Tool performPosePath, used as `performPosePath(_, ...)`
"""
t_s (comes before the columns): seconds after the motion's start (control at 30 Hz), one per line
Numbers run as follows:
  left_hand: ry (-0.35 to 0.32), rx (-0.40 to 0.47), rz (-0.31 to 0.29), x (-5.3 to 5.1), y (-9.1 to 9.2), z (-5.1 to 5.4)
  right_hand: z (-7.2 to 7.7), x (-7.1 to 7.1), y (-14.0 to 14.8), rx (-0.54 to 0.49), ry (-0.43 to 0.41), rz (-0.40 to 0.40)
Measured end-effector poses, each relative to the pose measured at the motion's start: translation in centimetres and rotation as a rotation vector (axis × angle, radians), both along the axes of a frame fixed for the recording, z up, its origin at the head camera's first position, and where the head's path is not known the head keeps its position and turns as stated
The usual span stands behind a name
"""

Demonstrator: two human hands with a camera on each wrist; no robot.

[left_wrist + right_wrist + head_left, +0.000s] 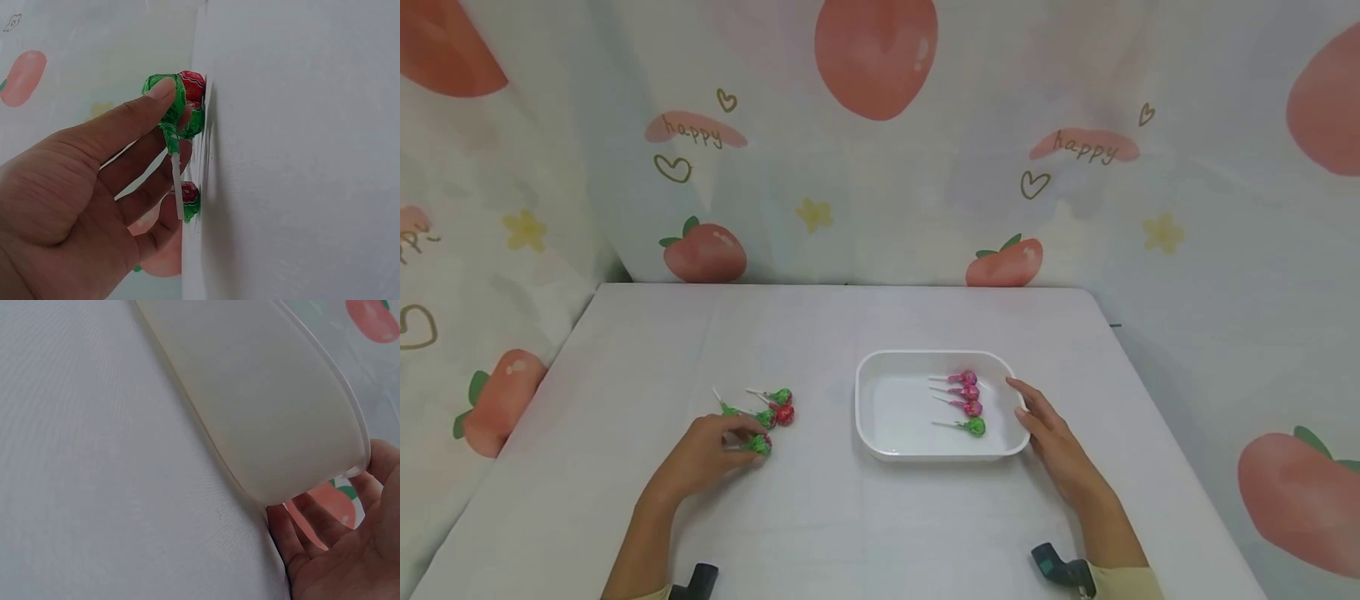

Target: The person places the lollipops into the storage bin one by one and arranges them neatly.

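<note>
Between thumb and fingers my left hand (711,450) pinches a green-wrapped lollipop (167,103), its white stick pointing down in the left wrist view. Just beyond it on the table lie several more lollipops, among them a green one (782,396) and a red one (785,415). On the right, my right hand (1060,446) holds the end of a white tray (880,450), with thumb and a finger at its rim. Inside the tray, three pink lollipops (973,408) and a green lollipop (976,427) lie in a column, sticks toward the left.
A white cloth covers the table (850,533). Behind it and at its sides hangs a curtain (910,192) printed with peaches. A dark wrist device (1063,571) sits on the right forearm, and another (696,582) on the left.
</note>
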State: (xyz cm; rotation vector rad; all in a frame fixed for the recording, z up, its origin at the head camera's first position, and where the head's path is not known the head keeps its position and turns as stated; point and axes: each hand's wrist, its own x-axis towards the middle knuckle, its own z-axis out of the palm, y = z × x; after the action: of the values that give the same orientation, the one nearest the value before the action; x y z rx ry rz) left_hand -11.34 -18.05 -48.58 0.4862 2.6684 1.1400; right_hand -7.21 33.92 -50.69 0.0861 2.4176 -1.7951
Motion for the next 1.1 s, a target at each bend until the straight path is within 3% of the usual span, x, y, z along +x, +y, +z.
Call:
performPosePath(0.27,0.045,0.014,-0.042,-0.7,1.0,1.0,0.1,0.1,0.0,0.014,0.005,-0.002)
performPosePath(0.5,0.065,0.083,-0.078,-1.4,2.2,1.7,0.0,0.1,0.0,0.007,0.013,-0.004)
performPosePath(0.8,0.07,0.105,-0.062,-1.9,4.1,1.9,0.1,-0.1,-0.1,0.011,0.013,-0.013)
performPosePath(1.1,0.069,0.129,-0.078,-2.3,5.9,2.8,0.2,0.0,-0.1,0.001,0.007,-0.013)
